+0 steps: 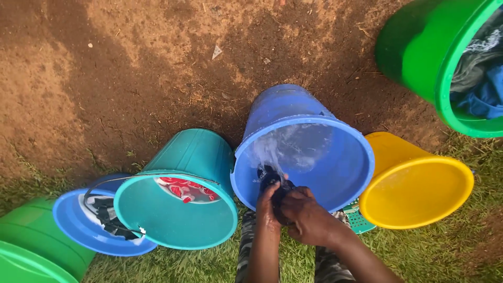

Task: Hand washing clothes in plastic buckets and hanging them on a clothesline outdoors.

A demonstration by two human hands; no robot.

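Note:
My left hand [268, 207] and my right hand [308, 216] are clasped together on a small dark wet cloth [271, 178]. They hold it over the near rim of a large blue bucket [309, 126] with soapy water inside. Water streams and splashes from the cloth into the bucket. Most of the cloth is hidden by my fingers.
A teal bucket [194, 152] with a red and white cloth [186, 188] stands to the left. Beside it sit a low blue basin [73, 222] of dark laundry and a green bucket [31, 236]. A yellow bucket [414, 178] stands right, and a green tub [419, 47] of clothes far right.

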